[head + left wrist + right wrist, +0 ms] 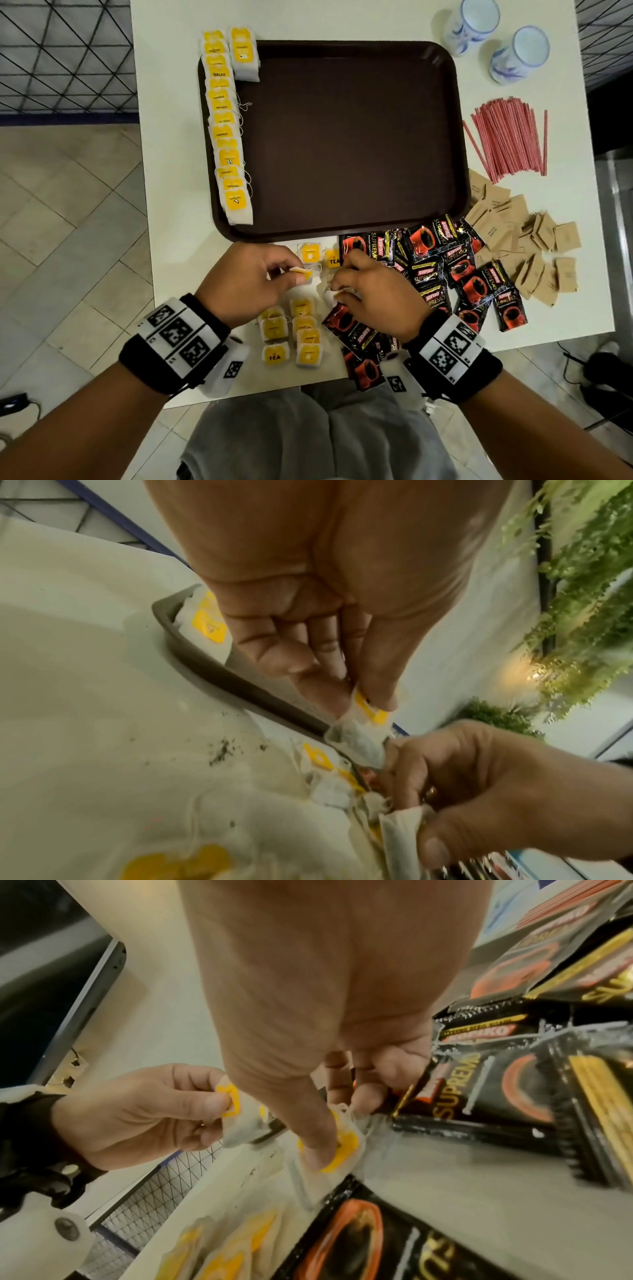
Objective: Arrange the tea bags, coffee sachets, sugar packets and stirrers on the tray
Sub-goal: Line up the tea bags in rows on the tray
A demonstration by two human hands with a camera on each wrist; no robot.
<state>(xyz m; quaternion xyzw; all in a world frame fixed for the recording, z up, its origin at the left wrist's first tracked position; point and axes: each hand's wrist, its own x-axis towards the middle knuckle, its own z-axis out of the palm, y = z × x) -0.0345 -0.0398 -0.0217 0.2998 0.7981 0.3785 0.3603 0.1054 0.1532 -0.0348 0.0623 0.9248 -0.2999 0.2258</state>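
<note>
A dark brown tray [349, 144] lies on the white table, with a row of yellow-tagged tea bags [226, 126] along its left side. My left hand [253, 281] pinches one tea bag [303, 273] just in front of the tray [240, 680]; the same bag [363, 723] hangs from thumb and fingers. My right hand [373, 291] pinches another tea bag [329, 1156] close beside it. Loose tea bags [291, 332] lie below both hands. Black and red coffee sachets [455, 270] spread to the right. Brown sugar packets [527, 243] and red stirrers [507, 140] lie further right.
Two white and blue cups [496, 41] stand at the table's far right corner. Tea crumbs [222, 750] dot the table near the tray's edge. The table's near edge [260, 394] is just over my lap. Tiled floor [68, 222] lies to the left.
</note>
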